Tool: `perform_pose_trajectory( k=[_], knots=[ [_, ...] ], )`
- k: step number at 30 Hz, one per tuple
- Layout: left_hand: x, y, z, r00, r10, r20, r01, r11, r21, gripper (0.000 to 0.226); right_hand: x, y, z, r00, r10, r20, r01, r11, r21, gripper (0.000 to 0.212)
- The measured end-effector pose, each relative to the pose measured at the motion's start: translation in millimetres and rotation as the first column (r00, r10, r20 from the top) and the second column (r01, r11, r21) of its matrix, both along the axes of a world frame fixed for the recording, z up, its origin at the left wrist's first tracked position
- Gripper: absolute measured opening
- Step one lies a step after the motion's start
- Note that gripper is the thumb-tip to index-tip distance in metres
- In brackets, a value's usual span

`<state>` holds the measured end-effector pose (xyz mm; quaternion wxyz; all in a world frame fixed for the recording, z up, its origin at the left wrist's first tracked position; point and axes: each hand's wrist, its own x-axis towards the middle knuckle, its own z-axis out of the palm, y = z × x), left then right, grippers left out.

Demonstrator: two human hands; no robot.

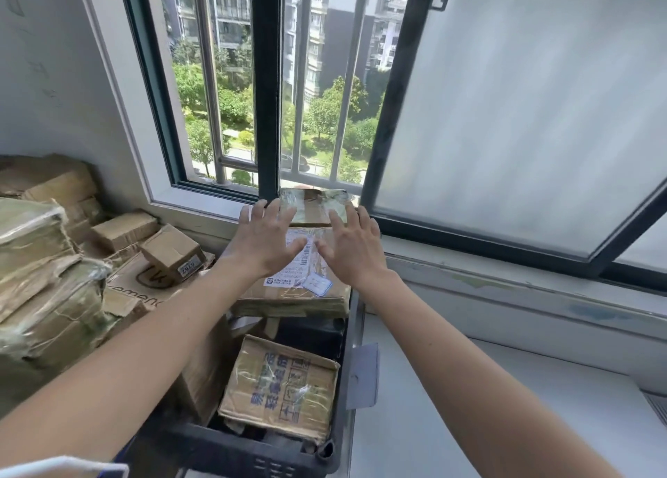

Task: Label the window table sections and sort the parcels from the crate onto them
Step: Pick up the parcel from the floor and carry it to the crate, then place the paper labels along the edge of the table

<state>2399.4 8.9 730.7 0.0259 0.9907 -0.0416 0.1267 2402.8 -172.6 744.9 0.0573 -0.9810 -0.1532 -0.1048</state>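
A large open window with bars fills the upper frame, and a pale desk runs along the lower right beneath it. At lower centre a black crate holds cardboard parcels, the nearest parcel printed in blue Chinese characters, while a heap of boxes at left includes one labelled "6152". Above the crate's top parcel, with its white barcoded shipping label, the left hand and right hand hover, each grip spread apart and holding nothing.

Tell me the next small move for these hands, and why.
Probably lower both hands and grip the sides of the top parcel. The left hand and right hand hover open above it, holding nothing, and it lies topmost in the black crate.
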Motion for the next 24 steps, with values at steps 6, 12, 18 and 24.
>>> perform_pose_trajectory(
  k=[6,12,18,24],
  knots=[
    [-23,-37,12,0.998,0.061,-0.027,-0.061,0.998,-0.005,0.067,-1,-25,6,0.998,0.056,0.042,-0.057,0.998,0.038,0.065],
    [-48,-94,16,0.985,0.175,-0.013,-0.174,0.983,0.057,0.066,-1,-74,4,0.986,0.158,0.047,-0.163,0.977,0.137,0.066],
    [-75,-155,-10,0.939,0.321,-0.124,-0.33,0.942,-0.062,0.067,-8,-135,-22,0.954,0.301,-0.012,-0.298,0.949,0.099,0.067],
    [-92,-196,-38,0.935,0.346,-0.079,-0.352,0.931,-0.099,0.064,-12,-157,-51,0.927,0.373,-0.051,-0.37,0.927,0.059,0.066]
  ],
)
